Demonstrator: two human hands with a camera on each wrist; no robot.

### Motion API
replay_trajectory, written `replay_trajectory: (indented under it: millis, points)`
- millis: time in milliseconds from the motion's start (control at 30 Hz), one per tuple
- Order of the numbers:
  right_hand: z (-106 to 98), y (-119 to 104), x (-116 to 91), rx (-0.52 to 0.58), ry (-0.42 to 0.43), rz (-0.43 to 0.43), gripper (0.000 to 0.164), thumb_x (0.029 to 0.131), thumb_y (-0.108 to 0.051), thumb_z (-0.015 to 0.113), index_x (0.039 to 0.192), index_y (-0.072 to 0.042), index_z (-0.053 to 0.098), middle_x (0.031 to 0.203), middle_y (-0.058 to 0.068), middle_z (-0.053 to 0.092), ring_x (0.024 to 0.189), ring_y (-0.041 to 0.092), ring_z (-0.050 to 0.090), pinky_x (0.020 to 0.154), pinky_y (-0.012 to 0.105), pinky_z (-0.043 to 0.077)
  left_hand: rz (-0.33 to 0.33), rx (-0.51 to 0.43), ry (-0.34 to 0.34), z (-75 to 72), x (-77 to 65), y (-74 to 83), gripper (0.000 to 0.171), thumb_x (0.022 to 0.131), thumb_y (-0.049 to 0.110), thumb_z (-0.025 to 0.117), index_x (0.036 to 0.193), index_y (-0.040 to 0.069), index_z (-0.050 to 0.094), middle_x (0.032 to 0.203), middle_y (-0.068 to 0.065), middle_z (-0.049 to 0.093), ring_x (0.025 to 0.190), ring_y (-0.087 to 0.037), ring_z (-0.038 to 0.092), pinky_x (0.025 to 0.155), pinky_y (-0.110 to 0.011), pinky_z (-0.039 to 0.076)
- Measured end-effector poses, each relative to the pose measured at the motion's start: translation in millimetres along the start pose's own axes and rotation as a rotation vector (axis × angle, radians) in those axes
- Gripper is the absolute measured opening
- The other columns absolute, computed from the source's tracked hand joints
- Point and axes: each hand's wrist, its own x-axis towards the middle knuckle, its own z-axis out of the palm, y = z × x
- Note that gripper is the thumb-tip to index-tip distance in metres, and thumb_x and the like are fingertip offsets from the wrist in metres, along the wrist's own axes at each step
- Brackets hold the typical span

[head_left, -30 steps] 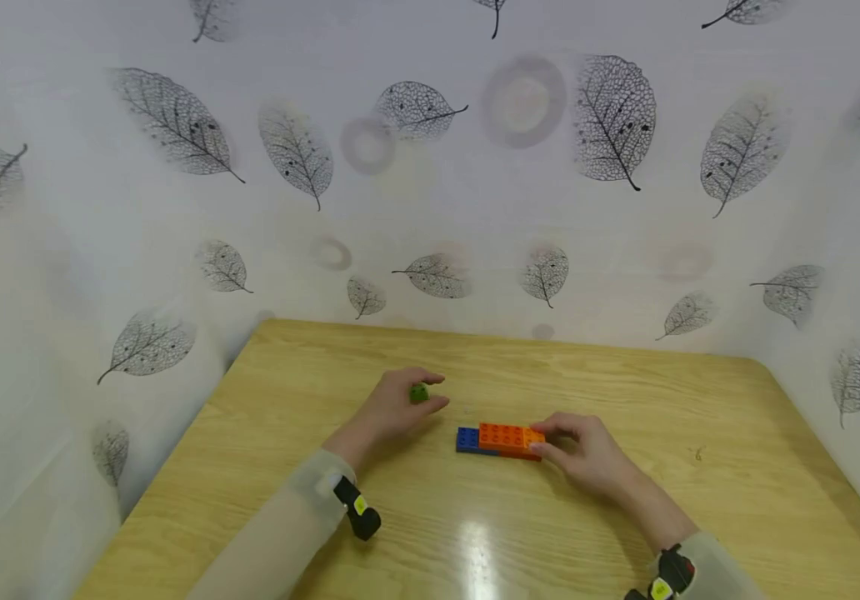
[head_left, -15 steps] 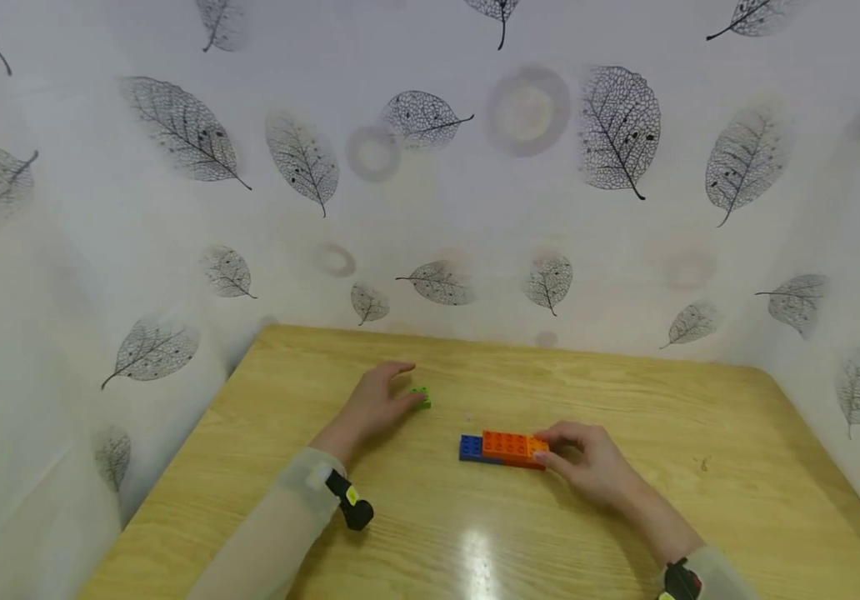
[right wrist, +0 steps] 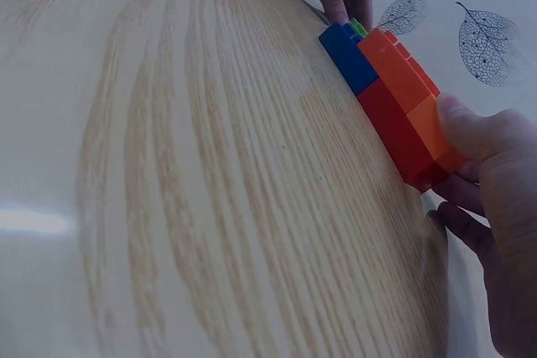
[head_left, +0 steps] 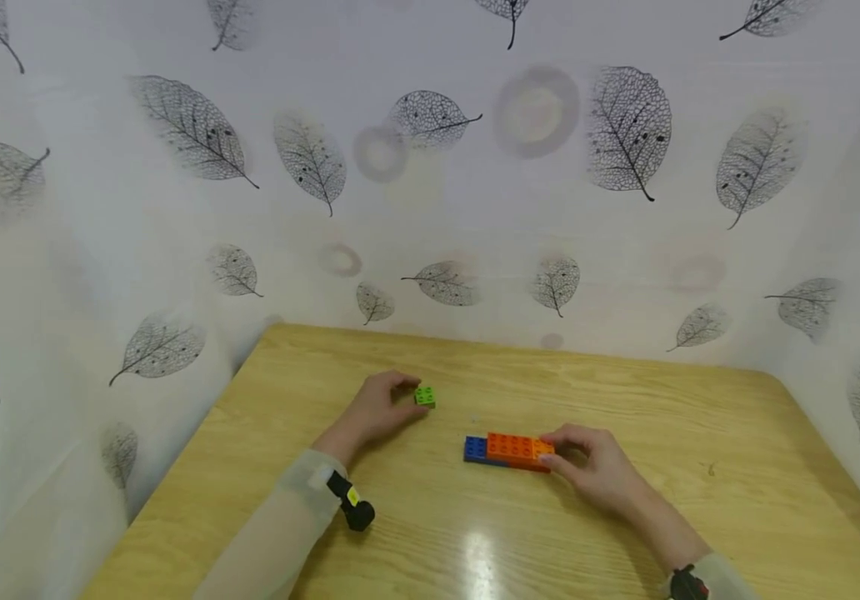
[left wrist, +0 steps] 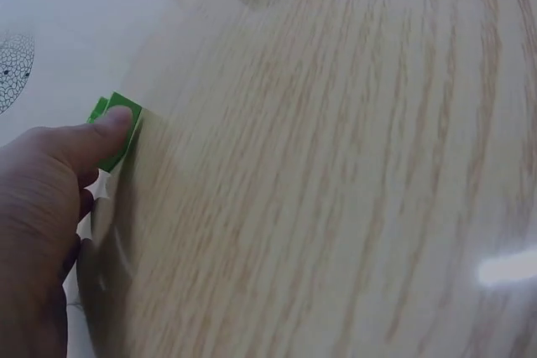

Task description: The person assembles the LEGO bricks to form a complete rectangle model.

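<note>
My left hand (head_left: 376, 410) pinches a small green building brick (head_left: 425, 396) between thumb and fingers, its studs facing up. In the left wrist view the thumb presses flat on the side of the green brick (left wrist: 122, 132). To the right lies a joined stack. A blue brick (head_left: 475, 450) and a red brick (right wrist: 393, 127) form its lower layer; a long orange-red brick (head_left: 508, 447) and a short lighter orange brick (right wrist: 432, 127) sit on top. My right hand (head_left: 597, 467) grips the stack's right end, thumb on the lighter orange brick. Its other fingers are partly hidden behind.
Both hands work over a wooden table (head_left: 415, 517), its back edge close to a pale leaf-patterned curtain (head_left: 445, 200). Bare tabletop separates the green brick from the stack. Cameras are strapped to both wrists, one being the left wrist camera (head_left: 355, 508).
My left hand shifted left, spread its fingers, then closed them on the green brick, which now shows its studs upward at the fingertips. My right hand stays on the stack. The head view shifted slightly.
</note>
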Motion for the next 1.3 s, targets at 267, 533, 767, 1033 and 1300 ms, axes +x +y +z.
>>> replay_trajectory:
  millis: [267, 533, 767, 1033, 1300]
  points:
    - [-0.2, 2.3, -1.6, -0.01, 0.02, -0.026, 0.019, 0.095, -0.018, 0.083, 0.113, -0.02, 0.079, 0.113, -0.01, 0.075, 0.109, 0.016, 0.07, 0.098, 0.034, 0.056, 0.027, 0.027, -0.009, 1.1, -0.6, 3.9, 0.04, 0.092, 0.028, 0.086, 0.126, 0.011, 0.073, 0.125, -0.004, 0.071, 0.121, -0.025, 0.063, 0.111, -0.046, 0.046]
    - [-2.1, 1.2, 1.7, -0.004, -0.008, -0.024, 0.019, 0.096, -0.021, 0.081, 0.115, -0.02, 0.079, 0.113, -0.011, 0.075, 0.108, 0.014, 0.07, 0.098, 0.034, 0.056, -0.065, -0.081, -0.002, -3.0, -7.4, 15.1, 0.033, 0.092, 0.039, 0.085, 0.12, 0.026, 0.072, 0.124, 0.004, 0.069, 0.123, -0.023, 0.062, 0.108, -0.05, 0.049]
    - [-3.7, 1.9, 0.1, -0.004, -0.009, -0.015, 0.019, 0.096, -0.019, 0.082, 0.115, -0.018, 0.079, 0.111, -0.01, 0.075, 0.106, 0.014, 0.07, 0.098, 0.034, 0.056, -0.028, -0.166, -0.037, -4.8, -10.3, 26.1, 0.029, 0.093, 0.031, 0.084, 0.118, 0.022, 0.072, 0.11, 0.009, 0.072, 0.107, -0.015, 0.067, 0.1, -0.043, 0.054]
    - [-1.9, 1.9, 0.8, 0.002, -0.024, -0.007, 0.021, 0.096, -0.021, 0.082, 0.117, -0.019, 0.079, 0.112, -0.011, 0.075, 0.106, 0.013, 0.07, 0.099, 0.037, 0.056, 0.033, -0.153, -0.053, -5.7, -13.5, 28.8, 0.036, 0.093, 0.021, 0.084, 0.127, 0.014, 0.073, 0.114, 0.006, 0.074, 0.112, -0.019, 0.067, 0.101, -0.041, 0.054]
    - [-4.2, 1.2, 0.6, -0.005, -0.017, -0.008, 0.021, 0.096, -0.017, 0.082, 0.117, -0.018, 0.079, 0.112, -0.01, 0.075, 0.107, 0.015, 0.07, 0.096, 0.036, 0.057, 0.097, -0.124, -0.084, -4.7, -11.2, 38.4, 0.037, 0.095, 0.022, 0.083, 0.129, 0.011, 0.073, 0.117, 0.003, 0.074, 0.113, -0.019, 0.068, 0.101, -0.041, 0.054]
